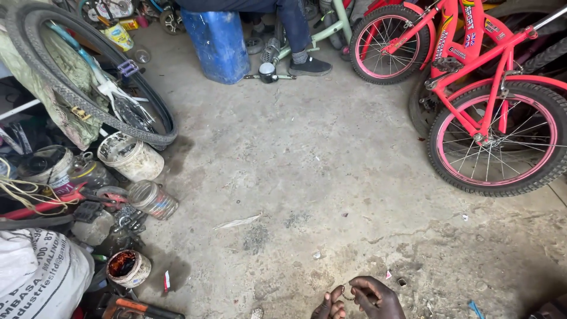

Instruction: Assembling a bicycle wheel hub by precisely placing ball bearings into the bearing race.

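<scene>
Both my hands show only at the bottom edge of the head view, above a dirty concrete floor point(307, 153). My left hand point(329, 307) is curled, its fingers pinched against a small metal ring-like part point(343, 292). My right hand point(377, 297) has its fingers bent around the same small part from the right. The part is tiny and mostly hidden between the fingertips. Nothing else lies within reach of my hands except scattered grit and small scraps.
Two pink children's bicycles point(484, 71) stand at the right. A person's leg and shoe point(307, 62) rest beside a blue drum point(218, 44) at the top. At the left are a bicycle wheel point(88, 82), paint cans point(131, 156), a grease tin point(127, 267), a jar point(153, 199) and a white sack point(35, 272).
</scene>
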